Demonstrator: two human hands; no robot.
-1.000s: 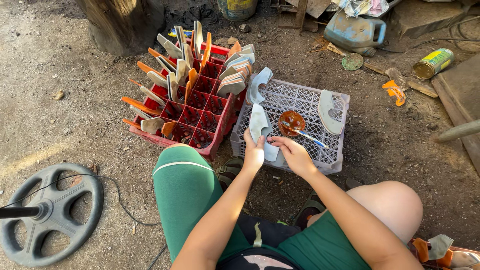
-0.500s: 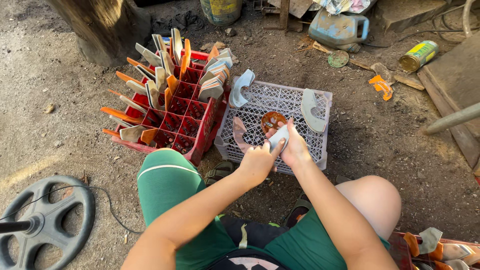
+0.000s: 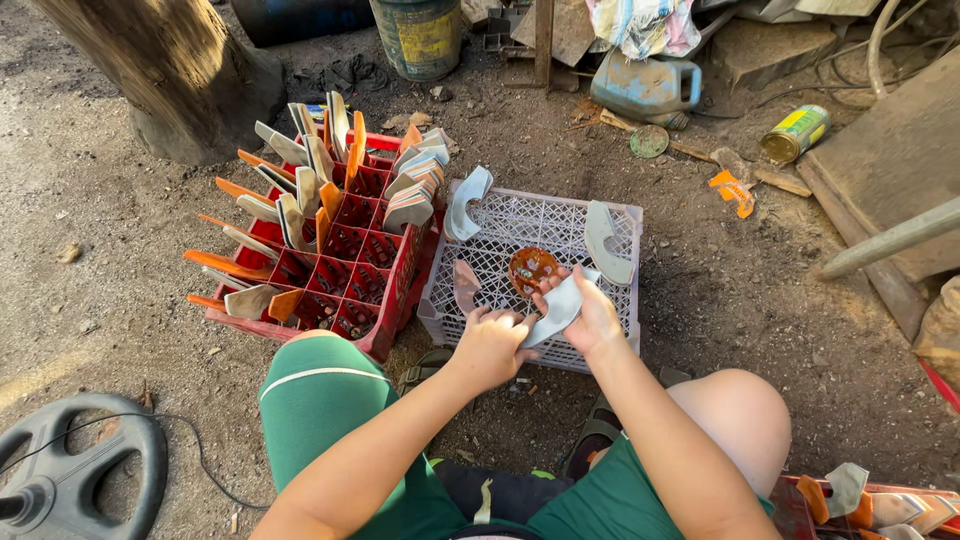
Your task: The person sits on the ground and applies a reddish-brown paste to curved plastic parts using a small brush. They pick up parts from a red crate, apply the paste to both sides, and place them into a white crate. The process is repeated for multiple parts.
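Two hands work over the upturned white crate [image 3: 610,345], which serves me as a bench. My left hand [image 3: 490,345] and right hand [image 3: 592,318] both clamp on the pale curved sole piece [image 3: 556,308], held flat beside a small rusty tin [image 3: 533,268], probably glue. Finished pieces stand sorted in the red bottle crate [image 3: 385,290]. Farther back lie a yellow-green can [image 3: 796,132] and a blue jerrycan [image 3: 648,88].
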